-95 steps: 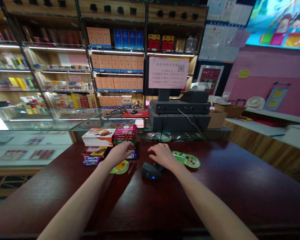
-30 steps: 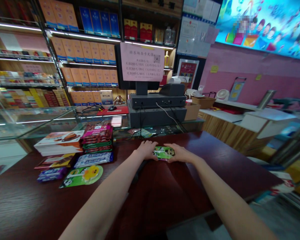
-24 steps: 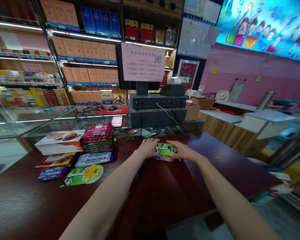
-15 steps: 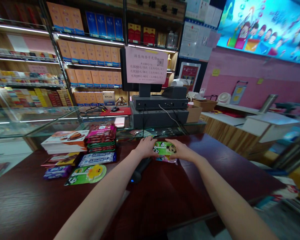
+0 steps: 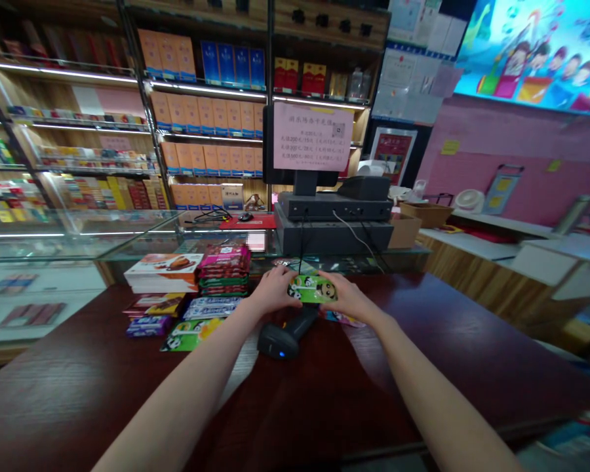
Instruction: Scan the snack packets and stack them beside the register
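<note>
My left hand point(image 5: 274, 290) and right hand point(image 5: 347, 298) are closed on either side of a green cartoon-printed packet point(image 5: 312, 288), holding it between them over the dark red wooden counter point(image 5: 78, 400). A pink packet point(image 5: 343, 319), partly under it a moment ago, now lies clear, just beside my right wrist. The black barcode scanner point(image 5: 279, 342) sits below my left hand, no longer half hidden by my forearm. Further left lie a green duck-printed packet point(image 5: 191, 335) and stacked snack packets point(image 5: 225, 270).

Apparently a snack packet point(image 5: 312, 288) sits between left hand point(image 5: 273, 290) and right hand point(image 5: 349, 299), a barcode scanner point(image 5: 280, 342) before it, stacked snacks point(image 5: 223, 270) left.
</note>
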A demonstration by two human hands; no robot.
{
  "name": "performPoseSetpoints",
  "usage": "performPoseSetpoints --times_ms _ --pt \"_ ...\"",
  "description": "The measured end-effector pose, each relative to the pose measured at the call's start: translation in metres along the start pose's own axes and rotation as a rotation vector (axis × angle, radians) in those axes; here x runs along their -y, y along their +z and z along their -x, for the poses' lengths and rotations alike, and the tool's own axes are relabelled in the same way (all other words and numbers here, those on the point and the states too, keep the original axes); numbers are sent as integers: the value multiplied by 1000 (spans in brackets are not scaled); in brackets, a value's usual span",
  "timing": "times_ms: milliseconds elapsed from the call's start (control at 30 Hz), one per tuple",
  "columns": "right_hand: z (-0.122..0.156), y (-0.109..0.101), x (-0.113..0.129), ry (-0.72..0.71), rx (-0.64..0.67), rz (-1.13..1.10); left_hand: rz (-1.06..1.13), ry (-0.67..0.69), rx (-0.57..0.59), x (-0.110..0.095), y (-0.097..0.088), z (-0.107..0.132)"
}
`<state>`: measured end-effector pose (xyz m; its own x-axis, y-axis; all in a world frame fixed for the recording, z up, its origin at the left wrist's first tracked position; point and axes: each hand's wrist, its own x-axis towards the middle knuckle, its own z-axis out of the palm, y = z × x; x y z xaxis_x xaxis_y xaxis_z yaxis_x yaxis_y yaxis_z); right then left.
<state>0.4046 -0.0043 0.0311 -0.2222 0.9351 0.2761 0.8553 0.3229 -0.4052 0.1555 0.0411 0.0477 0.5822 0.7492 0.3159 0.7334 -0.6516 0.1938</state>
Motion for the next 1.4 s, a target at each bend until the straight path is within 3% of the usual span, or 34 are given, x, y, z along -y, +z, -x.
performPoseSetpoints --times_ms 367,700,833,1067,1400 --pt "-23 30 53 -131 -92 -87 37 -57 -142 37 -26 54" --pt "-36 55 83 -245 -119 -155 4 -88 -252 59 -36 95" --pt "-40 61 91 -305 -106 -215 32 -114 -264 71 -39 108" --pt "-40 70 97 -371 -100 -273 111 -26 -436 94 -30 128" --pt "-30 64 99 -389 -135 -179 145 -12 -485 90 -24 137"
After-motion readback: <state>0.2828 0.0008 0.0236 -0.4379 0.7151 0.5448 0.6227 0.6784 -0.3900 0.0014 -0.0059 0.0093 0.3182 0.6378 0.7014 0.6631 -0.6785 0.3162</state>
